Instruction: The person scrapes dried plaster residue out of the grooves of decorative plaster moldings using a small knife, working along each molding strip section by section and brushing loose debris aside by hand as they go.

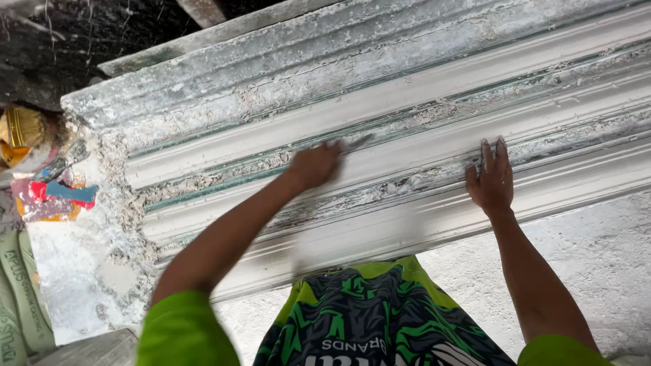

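So the long white plaster moulding (420,95) is lying across the workbench (597,251), running corner to corner in the head view. The left hand (313,165) is curling its fingers closed around a thin flat blade (357,143), whose tip is touching one of the moulding's ridges. The right hand (491,181) is lying flat and open, fingers (487,154) spread a bit, pressing on the lower ridge. A few plaster-caked tools (57,183) are sitting off the moulding's end.
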